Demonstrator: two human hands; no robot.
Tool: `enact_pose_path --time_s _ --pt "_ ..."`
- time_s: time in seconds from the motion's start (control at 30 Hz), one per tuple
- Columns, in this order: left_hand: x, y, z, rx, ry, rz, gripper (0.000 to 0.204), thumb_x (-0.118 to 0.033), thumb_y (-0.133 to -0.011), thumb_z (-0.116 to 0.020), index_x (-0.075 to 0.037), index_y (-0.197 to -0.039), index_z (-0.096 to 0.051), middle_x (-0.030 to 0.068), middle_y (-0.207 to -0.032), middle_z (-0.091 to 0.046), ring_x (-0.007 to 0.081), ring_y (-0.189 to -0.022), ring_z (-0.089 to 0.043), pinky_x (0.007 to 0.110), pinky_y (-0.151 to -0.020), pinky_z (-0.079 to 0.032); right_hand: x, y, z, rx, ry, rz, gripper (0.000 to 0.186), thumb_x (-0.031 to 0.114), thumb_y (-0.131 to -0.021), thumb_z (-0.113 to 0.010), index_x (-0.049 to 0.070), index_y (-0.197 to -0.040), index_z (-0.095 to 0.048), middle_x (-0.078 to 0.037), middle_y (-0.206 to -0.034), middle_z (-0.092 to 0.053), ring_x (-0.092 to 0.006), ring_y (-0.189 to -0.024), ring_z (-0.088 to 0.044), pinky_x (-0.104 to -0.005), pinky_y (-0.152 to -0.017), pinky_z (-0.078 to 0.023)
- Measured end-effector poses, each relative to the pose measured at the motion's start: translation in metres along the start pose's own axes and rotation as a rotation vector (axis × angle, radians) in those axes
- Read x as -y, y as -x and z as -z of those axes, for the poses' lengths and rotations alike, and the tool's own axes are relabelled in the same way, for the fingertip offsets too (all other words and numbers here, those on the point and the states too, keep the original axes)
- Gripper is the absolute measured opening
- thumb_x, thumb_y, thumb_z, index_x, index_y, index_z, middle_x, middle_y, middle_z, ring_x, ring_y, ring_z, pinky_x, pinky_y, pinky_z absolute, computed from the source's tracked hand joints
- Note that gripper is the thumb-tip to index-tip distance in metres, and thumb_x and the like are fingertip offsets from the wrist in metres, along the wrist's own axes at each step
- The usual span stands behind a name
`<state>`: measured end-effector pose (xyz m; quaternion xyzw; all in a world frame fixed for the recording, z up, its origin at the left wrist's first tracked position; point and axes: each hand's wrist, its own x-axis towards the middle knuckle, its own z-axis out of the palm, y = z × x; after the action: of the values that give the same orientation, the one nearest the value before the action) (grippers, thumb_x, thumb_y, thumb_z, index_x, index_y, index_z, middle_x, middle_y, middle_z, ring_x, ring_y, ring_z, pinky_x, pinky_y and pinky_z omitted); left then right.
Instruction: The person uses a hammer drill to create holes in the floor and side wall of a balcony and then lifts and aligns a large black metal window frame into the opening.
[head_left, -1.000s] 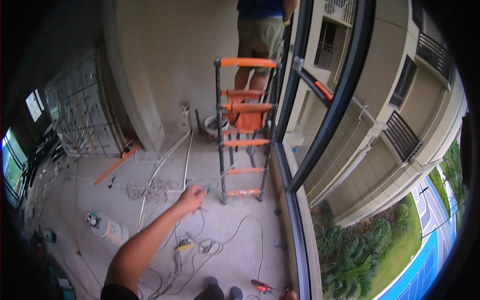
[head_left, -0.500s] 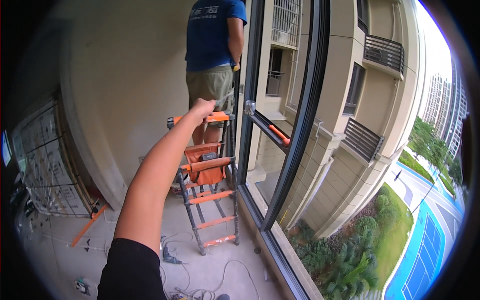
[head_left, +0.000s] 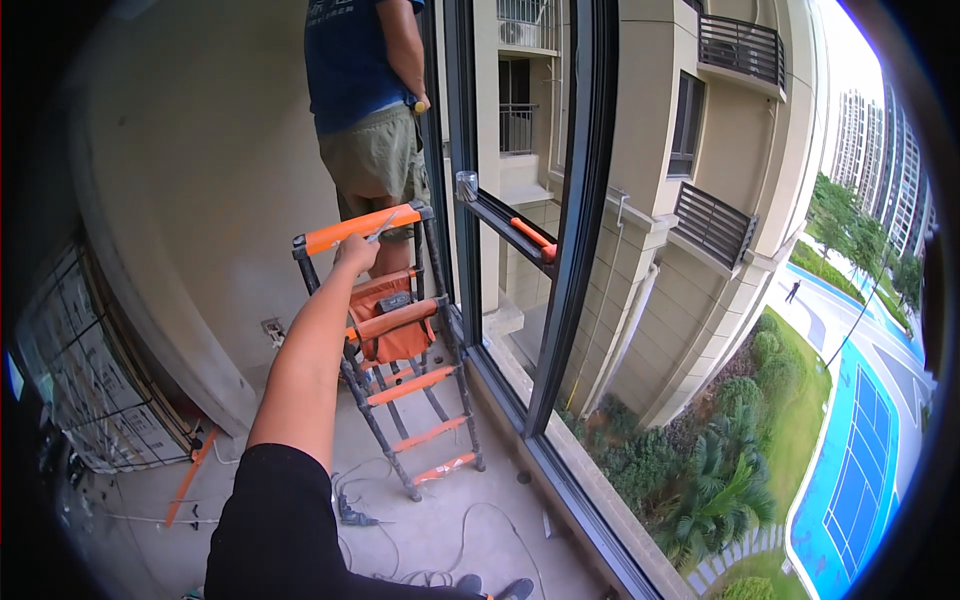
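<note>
My left arm reaches forward, and my left hand (head_left: 354, 256) is closed around a slim grey metallic tool (head_left: 382, 228) whose exact kind I cannot make out. The hand is just below the orange top rail (head_left: 350, 230) of a black-and-orange stepladder (head_left: 410, 385); whether it touches the rail is unclear. An orange cloth pouch (head_left: 395, 335) hangs in the ladder beneath the hand, with a dark grey object (head_left: 395, 300) at its top. My right hand is out of view.
Beyond the ladder stands a person (head_left: 365, 110) in a blue shirt. An orange-handled tool (head_left: 533, 238) and a silvery roll (head_left: 467, 186) rest on the window frame's crossbar (head_left: 507, 222). A corded drill (head_left: 355, 515) lies on the floor. Wrapped panels (head_left: 100, 380) lean at left.
My left hand has moved down and left, from the ladder's top rail to just below it, still with the grey tool. The whole view has shifted; the ladder and person appear farther left.
</note>
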<state>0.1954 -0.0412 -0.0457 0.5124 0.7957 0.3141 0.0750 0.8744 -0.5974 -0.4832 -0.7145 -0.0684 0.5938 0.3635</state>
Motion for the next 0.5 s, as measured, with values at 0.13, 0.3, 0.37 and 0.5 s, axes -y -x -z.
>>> enact_pose_path --time_s 0.13,0.3,0.37,0.5 --pt "0.006 -0.023 0.001 -0.140 0.071 -0.004 0.038 -0.037 -0.094 -0.071 -0.003 -0.108 -0.077 0.0234 -0.103 -0.076 0.0386 -0.097 -0.074 0.047 -0.083 -0.057 0.011 -0.008 -0.008 0.038 0.030 0.009 0.018 0.021 -0.088 -0.069 0.006 -0.078 -0.069 -0.010 -0.069 -0.062 -0.0244 -0.057 -0.057 -0.0403 -0.052 -0.045" --pt "-0.044 -0.022 0.003 -0.205 0.254 -0.154 0.042 -0.040 -0.091 -0.072 0.002 -0.098 -0.077 0.0222 -0.091 -0.077 0.0384 -0.087 -0.075 0.046 -0.080 -0.057 0.022 -0.012 0.002 0.019 0.070 0.013 0.017 0.021 -0.087 -0.069 0.006 -0.079 -0.069 -0.011 -0.071 -0.064 -0.0253 -0.060 -0.059 -0.0410 -0.054 -0.047" --pt "-0.057 -0.030 0.020 -0.146 0.240 -0.179 0.041 -0.038 -0.091 -0.070 0.003 -0.089 -0.077 0.0198 -0.081 -0.076 0.0333 -0.080 -0.076 0.044 -0.076 -0.057 0.024 -0.016 0.001 0.029 0.088 0.016 0.016 0.021 -0.087 -0.069 0.006 -0.079 -0.070 -0.011 -0.072 -0.064 -0.0257 -0.061 -0.059 -0.0413 -0.055 -0.047" --pt "-0.090 -0.031 0.022 -0.068 0.232 -0.130 0.043 -0.039 -0.087 -0.072 0.003 -0.083 -0.074 0.0193 -0.081 -0.075 0.0350 -0.079 -0.075 0.044 -0.076 -0.057 0.037 -0.022 0.014 -0.003 0.129 0.027 0.015 0.020 -0.087 -0.069 0.006 -0.080 -0.071 -0.012 -0.073 -0.065 -0.0264 -0.063 -0.061 -0.0418 -0.056 -0.049"
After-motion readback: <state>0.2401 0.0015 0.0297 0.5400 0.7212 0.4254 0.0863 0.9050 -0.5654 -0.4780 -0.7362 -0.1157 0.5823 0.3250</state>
